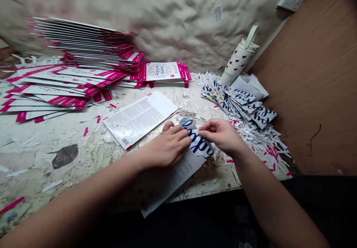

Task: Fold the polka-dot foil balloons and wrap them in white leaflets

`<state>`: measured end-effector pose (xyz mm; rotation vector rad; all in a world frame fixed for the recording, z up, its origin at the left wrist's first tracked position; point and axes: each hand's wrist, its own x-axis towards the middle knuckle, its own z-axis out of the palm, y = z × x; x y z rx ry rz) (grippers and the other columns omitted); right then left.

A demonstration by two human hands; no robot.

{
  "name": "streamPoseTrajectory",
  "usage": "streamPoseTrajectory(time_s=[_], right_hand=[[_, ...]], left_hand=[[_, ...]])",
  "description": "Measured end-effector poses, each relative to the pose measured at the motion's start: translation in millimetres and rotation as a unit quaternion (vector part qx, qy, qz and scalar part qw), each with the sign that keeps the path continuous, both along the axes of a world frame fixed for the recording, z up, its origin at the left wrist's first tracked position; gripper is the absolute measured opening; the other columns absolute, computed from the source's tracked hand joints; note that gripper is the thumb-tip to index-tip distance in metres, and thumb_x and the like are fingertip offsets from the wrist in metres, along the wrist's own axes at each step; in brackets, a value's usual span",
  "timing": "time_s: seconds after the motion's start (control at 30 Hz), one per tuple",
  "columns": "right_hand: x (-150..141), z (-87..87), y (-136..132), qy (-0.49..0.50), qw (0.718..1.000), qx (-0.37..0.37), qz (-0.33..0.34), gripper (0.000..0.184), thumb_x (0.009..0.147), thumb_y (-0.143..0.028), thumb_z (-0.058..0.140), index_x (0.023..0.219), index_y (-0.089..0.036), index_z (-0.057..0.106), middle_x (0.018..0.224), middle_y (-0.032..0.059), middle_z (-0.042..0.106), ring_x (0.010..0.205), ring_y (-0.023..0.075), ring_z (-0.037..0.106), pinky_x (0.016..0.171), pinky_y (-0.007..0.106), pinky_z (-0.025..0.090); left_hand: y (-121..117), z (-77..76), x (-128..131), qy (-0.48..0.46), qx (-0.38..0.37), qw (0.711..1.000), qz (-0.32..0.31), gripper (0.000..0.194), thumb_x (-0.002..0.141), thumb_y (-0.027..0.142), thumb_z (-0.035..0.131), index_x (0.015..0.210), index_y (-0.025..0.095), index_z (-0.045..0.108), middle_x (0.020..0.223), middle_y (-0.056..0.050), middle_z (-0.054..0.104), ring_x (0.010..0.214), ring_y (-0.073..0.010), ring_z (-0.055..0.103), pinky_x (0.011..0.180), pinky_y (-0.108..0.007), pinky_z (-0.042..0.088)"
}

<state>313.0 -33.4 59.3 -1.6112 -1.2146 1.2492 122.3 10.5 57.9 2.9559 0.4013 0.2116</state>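
Note:
A folded white foil sheet [198, 144] with dark blue script lettering sits partly in the mouth of a printed card sleeve [181, 175], near the table's front edge. My left hand [174, 144] is closed over the left side of the sheet and the sleeve, its fingers curled and pressed down. From the right, my right hand [220, 134] pinches the sheet's upper edge between thumb and fingertips. The sleeve slants toward me, its lower end past the table edge. Just beyond my left hand lie flat printed sleeves [142, 118], text side up.
Tall stacks of pink-and-white sleeves [95, 47] fill the back left, with a smaller stack [164, 72] beside them. At right, more folded foil sheets [245, 105] lie on paper shreds [259, 144], near a heart-patterned tumbler [238, 62]. A brown board [315, 92] bounds the right side.

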Motion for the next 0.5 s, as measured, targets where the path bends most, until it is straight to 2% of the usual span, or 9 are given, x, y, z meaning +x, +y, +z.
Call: streamPoseTrajectory(time_s=[0.03, 0.1, 0.13, 0.17, 0.2, 0.27, 0.33, 0.43, 0.5], right_hand=[[-1.9, 3.0, 1.2, -0.014, 0.998, -0.009, 0.068, 0.005, 0.066, -0.019, 0.062, 0.067, -0.014, 0.061, 0.056, -0.0022, 0.058, 0.051, 0.0091, 0.052, 0.05, 0.021, 0.041], [-3.0, 9.9, 0.8, -0.036, 0.978, -0.013, 0.206, 0.009, 0.069, -0.016, 0.055, 0.066, -0.014, 0.064, 0.055, -0.0024, 0.058, 0.051, 0.0091, 0.051, 0.05, 0.021, 0.041], [-2.2, 13.4, -1.1, -0.049, 0.973, 0.007, 0.227, 0.012, 0.071, -0.016, 0.054, 0.07, -0.015, 0.066, 0.06, -0.0014, 0.061, 0.054, 0.0099, 0.053, 0.052, 0.022, 0.043], [-1.1, 16.5, -4.2, -0.062, 0.977, 0.046, 0.2, 0.014, 0.073, -0.018, 0.054, 0.078, -0.016, 0.067, 0.07, 0.0003, 0.064, 0.06, 0.0112, 0.056, 0.057, 0.023, 0.045], [-0.3, 18.7, -8.2, -0.071, 0.984, 0.093, 0.136, 0.02, 0.073, -0.021, 0.057, 0.09, -0.017, 0.067, 0.083, 0.0023, 0.067, 0.069, 0.0132, 0.058, 0.063, 0.025, 0.047], [-2.1, 19.2, -17.7, -0.047, 0.984, 0.17, 0.01, 0.047, 0.066, -0.027, 0.069, 0.112, -0.022, 0.058, 0.108, 0.0047, 0.063, 0.087, 0.0173, 0.06, 0.074, 0.029, 0.049], [-9.4, 14.3, -26.5, 0.049, 0.982, 0.181, -0.003, 0.06, 0.061, -0.03, 0.074, 0.117, -0.024, 0.053, 0.113, 0.005, 0.062, 0.095, 0.0201, 0.059, 0.08, 0.033, 0.049], [-24.3, 3.6, -33.7, 0.195, 0.963, 0.184, 0.018, 0.033, 0.072, -0.032, 0.066, 0.103, -0.023, 0.061, 0.102, 0.0042, 0.067, 0.095, 0.0214, 0.061, 0.086, 0.038, 0.048], [-31.2, -0.4, -35.0, 0.233, 0.948, 0.218, -0.011, 0.024, 0.076, -0.031, 0.064, 0.099, -0.024, 0.063, 0.101, 0.0029, 0.068, 0.096, 0.0216, 0.061, 0.088, 0.04, 0.048]], left_hand=[[0.3, 2.2, -0.2, -0.003, 0.0, 1.0, 0.001, 0.017, 0.081, 0.021, 0.038, 0.088, 0.016, 0.052, 0.087, -0.008, 0.053, 0.088, -0.0235, 0.041, 0.084, -0.041, 0.029], [0.5, 7.8, -2.2, -0.006, 0.001, 1.0, 0.005, 0.019, 0.082, 0.021, 0.037, 0.09, 0.016, 0.053, 0.086, -0.008, 0.052, 0.088, -0.0234, 0.041, 0.084, -0.041, 0.03], [0.2, 11.2, -4.1, -0.009, 0.006, 1.0, 0.016, 0.019, 0.082, 0.021, 0.037, 0.09, 0.016, 0.053, 0.085, -0.008, 0.052, 0.087, -0.0233, 0.041, 0.084, -0.041, 0.03], [-0.5, 14.9, -6.4, -0.017, 0.015, 0.999, 0.032, 0.018, 0.082, 0.021, 0.037, 0.088, 0.016, 0.053, 0.085, -0.008, 0.051, 0.086, -0.0232, 0.041, 0.084, -0.042, 0.03], [-1.6, 18.9, -9.1, -0.028, 0.026, 0.998, 0.054, 0.017, 0.082, 0.02, 0.037, 0.086, 0.017, 0.052, 0.085, -0.008, 0.051, 0.086, -0.0233, 0.041, 0.084, -0.042, 0.031], [-5.7, 26.8, -14.4, -0.066, 0.05, 0.992, 0.1, 0.016, 0.082, 0.02, 0.036, 0.085, 0.017, 0.051, 0.086, -0.008, 0.051, 0.088, -0.0238, 0.042, 0.083, -0.043, 0.032], [-11.7, 32.8, -19.2, -0.128, 0.078, 0.979, 0.139, 0.015, 0.083, 0.019, 0.038, 0.089, 0.018, 0.051, 0.091, -0.008, 0.051, 0.095, -0.0251, 0.042, 0.087, -0.045, 0.032], [-20.9, 34.6, -25.7, -0.255, 0.094, 0.931, 0.242, 0.025, 0.083, 0.027, 0.044, 0.107, 0.02, 0.046, 0.11, -0.01, 0.05, 0.113, -0.0298, 0.038, 0.095, -0.049, 0.028], [-25.4, 30.0, -29.3, -0.268, 0.029, 0.922, 0.279, 0.043, 0.085, 0.036, 0.043, 0.124, 0.021, 0.033, 0.122, -0.011, 0.045, 0.122, -0.0311, 0.033, 0.097, -0.049, 0.03]])
